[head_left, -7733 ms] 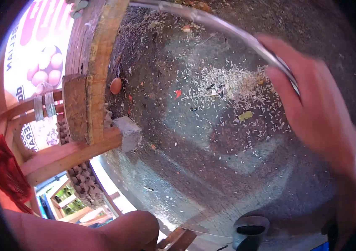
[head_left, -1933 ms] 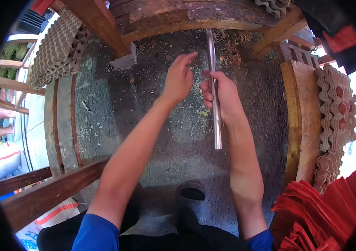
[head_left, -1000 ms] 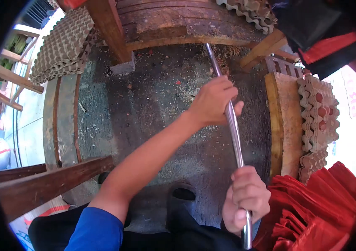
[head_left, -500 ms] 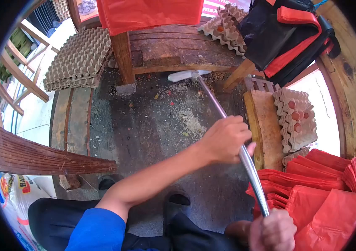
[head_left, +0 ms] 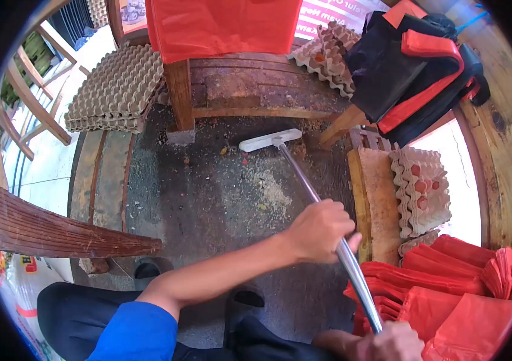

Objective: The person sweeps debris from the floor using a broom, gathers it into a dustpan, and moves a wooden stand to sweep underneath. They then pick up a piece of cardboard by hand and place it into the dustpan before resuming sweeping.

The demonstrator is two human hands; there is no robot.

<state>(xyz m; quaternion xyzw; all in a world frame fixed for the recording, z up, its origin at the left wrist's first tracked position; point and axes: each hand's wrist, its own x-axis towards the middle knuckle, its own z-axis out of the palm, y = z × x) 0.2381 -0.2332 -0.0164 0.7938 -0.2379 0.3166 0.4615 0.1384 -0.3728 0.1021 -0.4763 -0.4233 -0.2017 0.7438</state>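
A push broom with a long shiny metal handle (head_left: 302, 172) and a wide white head (head_left: 259, 142) reaches out across the dark floor. Partway along the handle my left hand (head_left: 322, 231) is wrapped round it, at the end of a bare forearm from a blue sleeve. My right hand (head_left: 394, 344) grips the handle near its close end, at the lower edge of the view. The head rests on the floor just beyond a scatter of pale crumbs (head_left: 268, 189); its underside is hidden.
Egg trays are stacked at left (head_left: 114, 87); others with broken shells (head_left: 421, 186) lean at right. Red plastic bags (head_left: 442, 301) lie beside my right hand. Wooden legs (head_left: 178, 93) and a beam (head_left: 69, 222) border the floor. Black and red bags (head_left: 412, 72) hang upper right.
The broom head has come back toward me from beside the far wooden ledge, now nearer the crumbs. Both hands have moved lower in view, still on the handle.
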